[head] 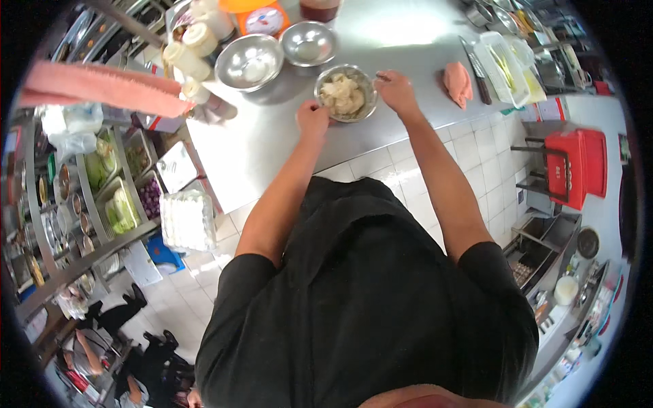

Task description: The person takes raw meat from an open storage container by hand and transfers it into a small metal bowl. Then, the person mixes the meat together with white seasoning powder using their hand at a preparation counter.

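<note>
A metal bowl (pixel 371 81) filled with a pale, lumpy food mixture (pixel 343 95) stands on the stainless steel table (pixel 270 137). At the bowl's lower left rim is my left hand (pixel 312 118), its fingers curled close to the rim; whether it grips the bowl cannot be made out. My right hand (pixel 396 91) is just right of the bowl, fingers pinched on a small dark handle-like end of a utensil (pixel 381 76). Two bowls, a larger metal one (pixel 249 62) and a smaller metal one (pixel 308 44), stand behind and to the left, with nothing visible in them.
An orange kitchen scale (pixel 262 19) and squeeze bottles (pixel 186 60) stand at the back left. Farther right lie a pink cloth (pixel 458 84), a knife (pixel 475 71) and a white plastic basket (pixel 502 69). Vegetable bins (pixel 118 206) are at left; people are at lower left.
</note>
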A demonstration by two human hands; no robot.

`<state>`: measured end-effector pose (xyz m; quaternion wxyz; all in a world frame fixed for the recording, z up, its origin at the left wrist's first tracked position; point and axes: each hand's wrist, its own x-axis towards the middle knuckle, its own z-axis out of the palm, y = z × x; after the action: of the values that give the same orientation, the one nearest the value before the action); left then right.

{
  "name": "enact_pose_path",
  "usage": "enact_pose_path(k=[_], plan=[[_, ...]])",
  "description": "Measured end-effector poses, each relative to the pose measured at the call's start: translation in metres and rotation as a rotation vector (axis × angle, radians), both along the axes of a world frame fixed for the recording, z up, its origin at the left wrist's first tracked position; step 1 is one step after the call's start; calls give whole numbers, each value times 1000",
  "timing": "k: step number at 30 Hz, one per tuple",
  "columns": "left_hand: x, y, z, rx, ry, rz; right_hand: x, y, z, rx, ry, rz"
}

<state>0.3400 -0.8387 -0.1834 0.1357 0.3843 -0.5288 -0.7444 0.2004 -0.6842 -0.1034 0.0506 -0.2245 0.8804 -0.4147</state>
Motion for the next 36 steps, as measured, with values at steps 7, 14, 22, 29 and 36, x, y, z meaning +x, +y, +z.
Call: enact_pose_path(k=[7,14,22,29,36], plan=[[-11,51,32,126,51,-52,-4,82,-15,-233,-732,-78],[-94,160,69,-829,219,-363,-5,259,-5,-611,-612,-329],[-234,303,59,-1443,623,-698,71,495,21,-580,-420,-819],[-286,320,37,-1585,191,-885,153,616,10,-612,-447,-1037],[-199,222,37,-1586,222,-737,103,635,2,-705,-405,-1034]])
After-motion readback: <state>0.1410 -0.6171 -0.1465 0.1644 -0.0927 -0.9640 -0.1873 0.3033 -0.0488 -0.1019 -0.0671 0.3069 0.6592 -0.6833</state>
